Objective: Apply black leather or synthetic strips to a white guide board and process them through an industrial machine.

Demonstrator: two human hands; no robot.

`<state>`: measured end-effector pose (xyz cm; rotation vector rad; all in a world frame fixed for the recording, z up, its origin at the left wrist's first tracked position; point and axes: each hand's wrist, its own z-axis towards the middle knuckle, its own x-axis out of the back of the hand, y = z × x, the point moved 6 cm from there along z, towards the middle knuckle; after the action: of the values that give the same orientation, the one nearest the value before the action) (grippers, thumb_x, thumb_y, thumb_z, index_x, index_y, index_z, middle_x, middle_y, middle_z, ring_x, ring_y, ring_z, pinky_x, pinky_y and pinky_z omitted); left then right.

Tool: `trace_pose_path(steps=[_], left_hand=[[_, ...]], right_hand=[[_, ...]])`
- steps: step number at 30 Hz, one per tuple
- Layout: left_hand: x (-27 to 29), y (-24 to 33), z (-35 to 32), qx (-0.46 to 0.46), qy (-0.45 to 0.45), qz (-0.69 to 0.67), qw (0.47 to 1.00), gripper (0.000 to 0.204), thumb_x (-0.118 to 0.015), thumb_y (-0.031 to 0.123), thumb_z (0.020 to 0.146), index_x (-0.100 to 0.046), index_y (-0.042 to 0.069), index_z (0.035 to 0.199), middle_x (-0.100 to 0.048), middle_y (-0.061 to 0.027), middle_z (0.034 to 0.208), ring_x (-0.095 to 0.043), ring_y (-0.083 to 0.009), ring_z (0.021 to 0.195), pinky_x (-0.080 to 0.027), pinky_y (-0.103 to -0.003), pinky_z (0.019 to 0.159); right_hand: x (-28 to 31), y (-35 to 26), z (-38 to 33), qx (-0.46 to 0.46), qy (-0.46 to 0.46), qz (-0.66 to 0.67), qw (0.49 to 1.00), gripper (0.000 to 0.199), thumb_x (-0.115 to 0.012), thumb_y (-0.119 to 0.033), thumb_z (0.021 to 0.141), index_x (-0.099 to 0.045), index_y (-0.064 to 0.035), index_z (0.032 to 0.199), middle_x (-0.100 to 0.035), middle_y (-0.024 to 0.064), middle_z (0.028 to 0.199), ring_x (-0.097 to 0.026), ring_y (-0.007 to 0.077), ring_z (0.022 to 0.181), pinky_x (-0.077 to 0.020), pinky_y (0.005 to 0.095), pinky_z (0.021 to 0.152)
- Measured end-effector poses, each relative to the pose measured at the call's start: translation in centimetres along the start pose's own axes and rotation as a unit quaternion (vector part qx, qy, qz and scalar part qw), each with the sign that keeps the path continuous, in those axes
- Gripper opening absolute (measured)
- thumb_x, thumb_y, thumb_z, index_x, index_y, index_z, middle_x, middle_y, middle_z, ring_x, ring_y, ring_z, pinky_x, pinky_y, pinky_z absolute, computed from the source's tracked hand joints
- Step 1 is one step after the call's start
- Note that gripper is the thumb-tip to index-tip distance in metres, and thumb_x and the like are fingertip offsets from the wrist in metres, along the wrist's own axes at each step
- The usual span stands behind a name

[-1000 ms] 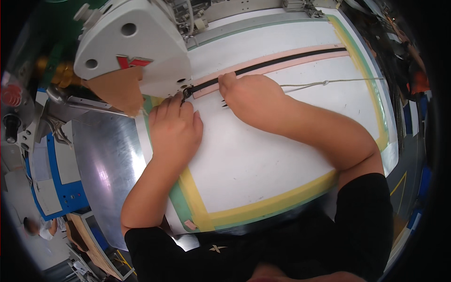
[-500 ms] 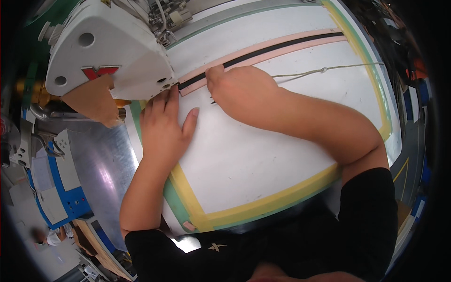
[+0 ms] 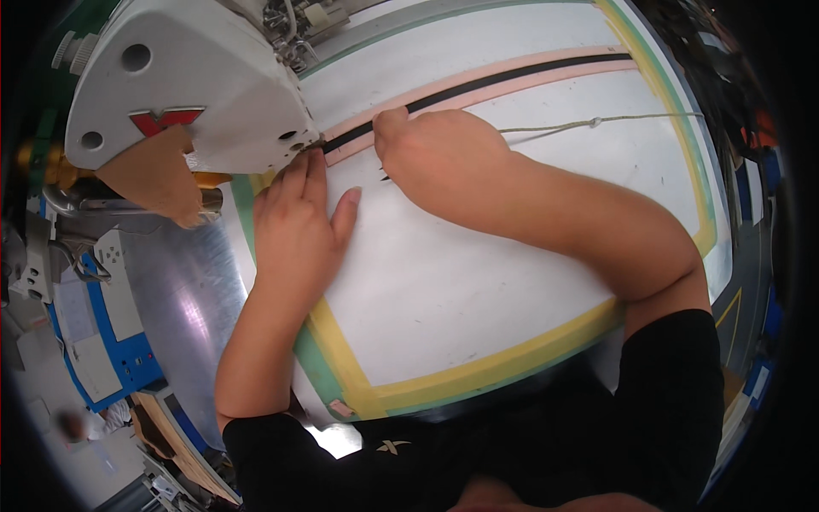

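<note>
A long black strip [image 3: 512,78] lies between pink bands [image 3: 563,81] on the white board [image 3: 478,299]. My left hand [image 3: 294,226] rests flat near the strip's left end, its fingertips beside the machine head and its thumb spread apart. My right hand [image 3: 439,158] is closed, with its thumb and forefinger at the strip just right of the left hand. A dark pointed tip [image 3: 386,177] sticks out from under that hand; the rest of the tool is hidden. A thin greenish cord [image 3: 554,129] runs right from behind the hand.
A white machine head [image 3: 196,77], like a sewing machine's, stands close by the left hand. Torn brown sheet [image 3: 149,175] hangs on it. Yellow tape [image 3: 503,364] borders the board. Shiny metal plate [image 3: 188,299] and blue-white control box [image 3: 115,333] lie left. Another person sits far lower left.
The view has shifted slightly, so the machine head appears a little farther left and lower. Both hands stay nearly in place on the strip.
</note>
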<state>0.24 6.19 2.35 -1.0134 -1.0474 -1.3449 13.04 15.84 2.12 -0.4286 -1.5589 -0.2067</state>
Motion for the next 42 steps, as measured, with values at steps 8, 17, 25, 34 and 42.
trace_pose_path(steps=[8, 17, 25, 34, 42], left_hand=[[0.06, 0.19, -0.09, -0.009, 0.002, -0.005, 1.0, 0.055, -0.07, 0.026, 0.097, -0.059, -0.01, 0.137, -0.064, -0.0256, 0.137, -0.063, -0.0396, 0.122, -0.049, -0.047, 0.103], [0.23, 0.01, 0.23, 0.001, -0.005, -0.02, 1.0, 0.056, -0.071, 0.026, 0.096, -0.059, -0.011, 0.136, -0.063, -0.0271, 0.136, -0.063, -0.042, 0.121, -0.05, -0.047, 0.104], [0.11, -0.1, -0.02, -0.005, -0.001, -0.019, 1.0, 0.055, -0.072, 0.025, 0.095, -0.06, -0.011, 0.135, -0.064, -0.0282, 0.135, -0.064, -0.0424, 0.12, -0.051, -0.046, 0.103], [0.43, -0.18, -0.04, 0.003, -0.012, -0.022, 1.0, 0.056, -0.072, 0.025, 0.095, -0.059, -0.011, 0.136, -0.063, -0.0287, 0.136, -0.064, -0.0433, 0.12, -0.05, -0.047, 0.104], [0.59, -0.02, 0.03, 0.002, -0.011, -0.023, 1.0, 0.057, -0.072, 0.025, 0.095, -0.059, -0.011, 0.136, -0.063, -0.0291, 0.135, -0.063, -0.0436, 0.121, -0.05, -0.047, 0.104]], right_hand=[[-0.42, -0.44, -0.21, 0.01, 0.027, -0.014, 0.999, 0.012, -0.073, -0.005, 0.081, -0.078, -0.0002, 0.091, -0.065, 0.0236, 0.115, -0.075, 0.0252, 0.084, -0.0607, 0.0324, 0.062], [-0.05, -0.38, 0.02, 0.006, -0.016, -0.027, 0.999, 0.013, -0.072, -0.005, 0.082, -0.078, -0.0001, 0.093, -0.064, 0.0235, 0.114, -0.075, 0.0253, 0.087, -0.0608, 0.0324, 0.064], [0.04, -0.44, -0.1, -0.001, 0.006, 0.018, 1.0, 0.01, -0.071, -0.004, 0.084, -0.078, -0.0014, 0.091, -0.064, 0.0198, 0.11, -0.074, 0.0271, 0.089, -0.0609, 0.035, 0.065], [-0.25, -0.73, -0.36, 0.004, 0.11, 0.005, 0.994, 0.017, -0.065, -0.01, 0.093, -0.058, 0.0053, 0.097, -0.066, 0.0164, 0.075, -0.071, 0.0304, 0.067, -0.0563, 0.0396, 0.057], [-0.42, -0.83, -0.27, 0.003, 0.105, -0.011, 0.994, 0.019, -0.066, -0.01, 0.092, -0.057, 0.0065, 0.097, -0.065, 0.0145, 0.07, -0.071, 0.0279, 0.065, -0.0561, 0.0367, 0.055]])
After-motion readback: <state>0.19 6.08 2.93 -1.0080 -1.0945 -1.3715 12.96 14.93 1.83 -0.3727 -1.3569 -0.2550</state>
